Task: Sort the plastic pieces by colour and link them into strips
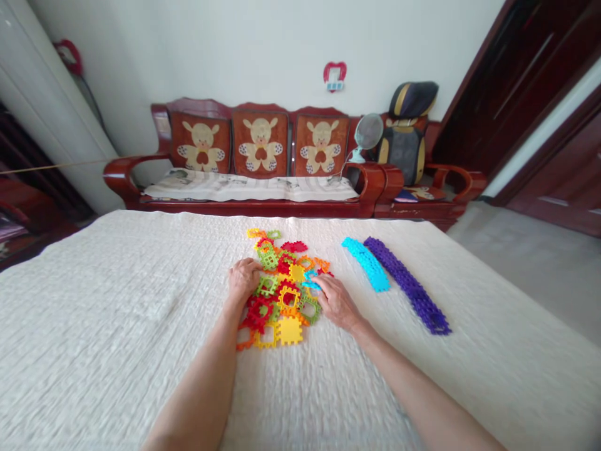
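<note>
A pile of red, yellow, green and orange notched plastic squares (pixel 290 272) lies on the pale cloth. My left hand (pixel 244 277) rests against the pile's left side, its fingers bent; what they hold, if anything, is hidden. At the right side of the pile, the fingertips of my right hand (pixel 337 300) are closed on a blue piece (pixel 310 279). Further right lies a row of light blue pieces (pixel 369 264), with a longer row of purple pieces (pixel 407 285) beside it.
The pale cloth (pixel 117 326) covers the wide surface under my arms. Beyond its far edge stands a dark red wooden sofa (pixel 253 208) with three bear cushions. A small fan (pixel 369 133) and a chair with a black and yellow seat pad (pixel 404 150) are at the right.
</note>
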The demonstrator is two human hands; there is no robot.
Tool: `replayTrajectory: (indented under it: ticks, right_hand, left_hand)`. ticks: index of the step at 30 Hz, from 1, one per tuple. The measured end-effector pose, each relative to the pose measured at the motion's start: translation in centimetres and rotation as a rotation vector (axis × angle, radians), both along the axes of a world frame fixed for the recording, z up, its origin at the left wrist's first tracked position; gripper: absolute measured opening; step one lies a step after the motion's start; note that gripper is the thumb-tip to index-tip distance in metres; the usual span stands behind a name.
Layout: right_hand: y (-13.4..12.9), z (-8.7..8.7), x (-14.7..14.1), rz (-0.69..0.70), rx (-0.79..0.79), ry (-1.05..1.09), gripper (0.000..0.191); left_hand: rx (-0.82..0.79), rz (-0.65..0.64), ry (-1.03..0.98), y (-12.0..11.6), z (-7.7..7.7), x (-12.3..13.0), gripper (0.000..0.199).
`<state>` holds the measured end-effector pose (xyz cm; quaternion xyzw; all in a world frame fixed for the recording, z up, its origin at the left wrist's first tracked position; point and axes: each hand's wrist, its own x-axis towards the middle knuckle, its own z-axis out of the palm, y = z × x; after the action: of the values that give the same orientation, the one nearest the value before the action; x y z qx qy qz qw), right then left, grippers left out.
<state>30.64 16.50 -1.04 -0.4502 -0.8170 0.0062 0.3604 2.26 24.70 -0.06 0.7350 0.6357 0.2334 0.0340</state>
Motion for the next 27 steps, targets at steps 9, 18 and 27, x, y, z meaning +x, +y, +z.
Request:
replayTrajectory:
  ticks: [9, 18, 27]
  right_hand:
    - [-0.5, 0.6, 0.4, -0.038, -0.065, 0.283, 0.031]
    - [1.3, 0.7, 4.9, -0.334, -0.281, 0.824, 0.045]
    - [2.6, -1.2, 7.0, -0.409, -0.177, 0.657, 0.042]
  left_hand:
    - [0.039, 0.004, 0.039, 0.4, -0.7, 0.0, 0.034]
    - [0.077, -0.009, 0.076, 0.6, -1.1, -0.2, 0.035]
    - [0.101, -0.037, 0.089, 1.1, -1.8, -0.7, 0.036]
